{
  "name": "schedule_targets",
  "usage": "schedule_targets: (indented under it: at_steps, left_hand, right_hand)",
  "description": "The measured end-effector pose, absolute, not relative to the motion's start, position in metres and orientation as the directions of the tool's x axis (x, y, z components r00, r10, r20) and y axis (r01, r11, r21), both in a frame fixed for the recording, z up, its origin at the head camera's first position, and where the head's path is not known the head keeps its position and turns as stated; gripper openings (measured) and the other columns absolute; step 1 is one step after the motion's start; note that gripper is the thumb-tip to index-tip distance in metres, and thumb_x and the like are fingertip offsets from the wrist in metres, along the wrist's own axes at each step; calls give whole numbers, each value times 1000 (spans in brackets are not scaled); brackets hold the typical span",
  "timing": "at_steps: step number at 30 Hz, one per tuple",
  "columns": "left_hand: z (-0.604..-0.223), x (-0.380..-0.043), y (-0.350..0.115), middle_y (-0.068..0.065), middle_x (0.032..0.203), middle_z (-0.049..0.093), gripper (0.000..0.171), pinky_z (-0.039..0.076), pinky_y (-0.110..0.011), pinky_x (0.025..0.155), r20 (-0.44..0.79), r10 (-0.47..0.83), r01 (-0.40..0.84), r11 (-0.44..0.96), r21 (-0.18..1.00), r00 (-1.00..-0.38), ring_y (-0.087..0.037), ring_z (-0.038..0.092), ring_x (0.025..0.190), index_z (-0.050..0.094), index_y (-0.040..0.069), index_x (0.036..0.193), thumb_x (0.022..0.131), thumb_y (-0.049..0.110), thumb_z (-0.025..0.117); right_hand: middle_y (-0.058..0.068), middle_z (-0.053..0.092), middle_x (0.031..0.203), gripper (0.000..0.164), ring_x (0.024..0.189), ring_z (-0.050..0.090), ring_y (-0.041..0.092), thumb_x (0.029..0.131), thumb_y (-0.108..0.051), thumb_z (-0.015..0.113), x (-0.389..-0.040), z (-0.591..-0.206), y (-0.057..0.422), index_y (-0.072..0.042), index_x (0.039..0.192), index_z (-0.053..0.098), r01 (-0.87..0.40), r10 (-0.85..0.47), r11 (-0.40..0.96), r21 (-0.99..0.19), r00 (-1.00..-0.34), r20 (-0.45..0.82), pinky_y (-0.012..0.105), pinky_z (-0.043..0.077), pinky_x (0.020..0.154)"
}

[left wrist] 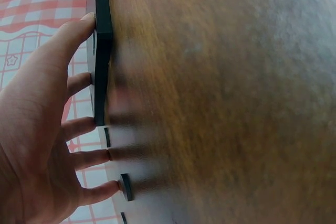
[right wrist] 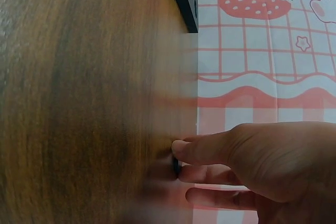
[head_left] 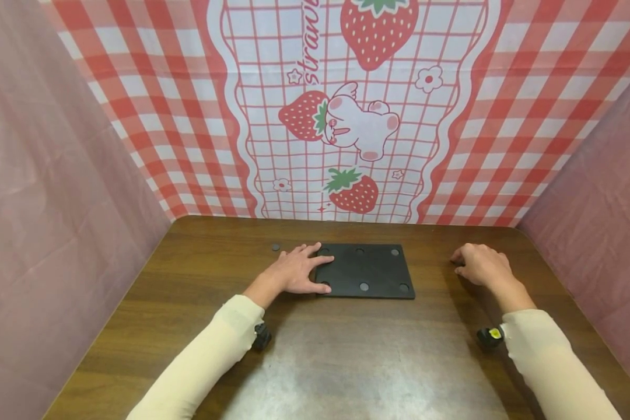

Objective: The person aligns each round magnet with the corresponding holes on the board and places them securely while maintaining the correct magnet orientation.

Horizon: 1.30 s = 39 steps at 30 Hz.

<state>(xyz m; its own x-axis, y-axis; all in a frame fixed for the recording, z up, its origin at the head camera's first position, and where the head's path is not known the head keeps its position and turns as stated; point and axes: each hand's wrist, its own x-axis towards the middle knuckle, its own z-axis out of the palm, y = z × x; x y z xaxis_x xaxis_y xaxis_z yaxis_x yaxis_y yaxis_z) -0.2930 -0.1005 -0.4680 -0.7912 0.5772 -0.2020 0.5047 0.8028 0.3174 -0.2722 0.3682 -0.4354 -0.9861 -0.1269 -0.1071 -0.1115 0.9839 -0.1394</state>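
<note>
A flat black rectangular board (head_left: 367, 271) with round recesses along its two long sides lies on the table. My left hand (head_left: 296, 271) is spread over its left end, thumb and fingertips on the board. In the left wrist view a small dark disc (left wrist: 126, 187) is at the little finger's tip, beyond the board's edge (left wrist: 103, 51). To the right of the board, my right hand (head_left: 482, 265) pinches a small dark disc (right wrist: 176, 167) between thumb and index finger, low at the tabletop; the head view hides this disc.
One small dark disc (head_left: 275, 247) lies on the wooden table (head_left: 346, 361) left of the board. Behind the table hangs a red-and-white checked strawberry cloth (head_left: 336, 146). Pink curtains (head_left: 598, 175) close off both sides.
</note>
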Motion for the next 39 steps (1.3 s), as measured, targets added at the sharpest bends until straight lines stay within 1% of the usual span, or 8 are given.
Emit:
schedule_targets:
  at_steps: [2,5,7,9,13,19,30,39]
  left_hand:
    - [-465,-292,-100,-7,192,19,88,24,-85,132,-208,580,509,803,310,-787,-47,20,177,41,40,175,100,74,70]
    - [-471,-295,-101,-5,192,19,91,25,-85,131,-197,580,508,801,319,-791,-46,21,177,41,45,174,96,81,69]
    - [-472,-295,-101,-5,192,19,91,26,-85,131,-193,578,503,800,328,-793,-46,21,177,41,46,174,95,82,69]
    - [-472,-294,-101,-5,192,20,91,26,-85,131,-193,576,505,802,319,-794,-46,22,177,41,45,174,95,82,69]
    - [-464,-290,-98,-5,192,19,86,26,-83,133,-213,568,509,816,273,-795,-45,21,177,40,41,175,101,73,69]
    - [-461,-287,-96,-3,193,18,85,29,-80,133,-217,552,505,830,238,-805,-43,23,177,38,43,176,102,73,68]
    - [-459,-286,-96,-3,193,18,85,28,-81,133,-223,551,500,830,246,-804,-43,21,178,38,43,176,102,73,69]
    - [-460,-287,-96,-3,192,19,85,28,-80,133,-220,553,503,828,247,-804,-44,22,177,39,42,176,102,72,69]
  right_hand:
    - [30,78,131,29,121,71,60,98,-11,82,-272,-436,368,-2,125,82,-108,-124,984,-140,-986,-108,78,56,89]
    - [31,79,130,28,120,71,61,98,-11,82,-273,-437,369,-2,124,82,-102,-118,984,-143,-987,-108,78,56,89]
    - [30,79,130,27,119,71,61,97,-10,81,-273,-437,369,-2,123,83,-99,-115,984,-146,-988,-106,77,56,88]
    - [30,79,130,25,119,72,62,97,-10,81,-273,-437,369,-3,121,83,-96,-113,984,-149,-988,-107,76,56,88]
    - [31,79,131,24,119,71,63,97,-9,81,-274,-435,370,-4,120,85,-88,-106,985,-145,-987,-120,75,57,88]
    - [31,80,125,21,115,73,63,96,-10,82,-274,-434,371,-4,116,85,-87,-104,985,-146,-989,-109,73,59,85]
    - [26,82,110,13,101,76,54,94,-12,86,-272,-433,371,-6,105,84,-90,-103,986,-143,-991,-84,66,59,76]
    - [24,81,109,18,99,76,49,94,-12,84,-271,-433,369,-5,111,83,-82,-96,985,-151,-991,-89,64,58,73]
